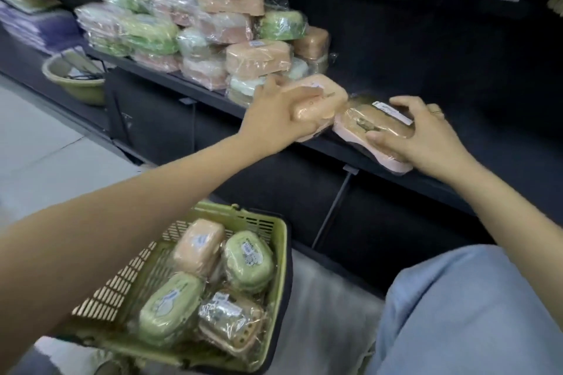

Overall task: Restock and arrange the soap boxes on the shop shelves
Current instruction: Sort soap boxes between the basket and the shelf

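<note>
Left hand [275,119] grips a peach soap box [316,100] over the shelf [350,155]; right hand [426,134] grips a brown soap box [374,125] at the shelf edge. Green basket [274,222] below.

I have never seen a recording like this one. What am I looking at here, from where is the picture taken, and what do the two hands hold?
There is no machine: a person wears a wide-angle camera on the head, so you look forward and down along their own arms. The left hand grips a peach soap box at the edge of the dark shelf. The right hand holds a brownish wrapped soap box that lies at the shelf's front edge. Further left on the shelf stands a pile of wrapped soap boxes, green, pink and peach. Below, a green basket carries four more boxes.
</note>
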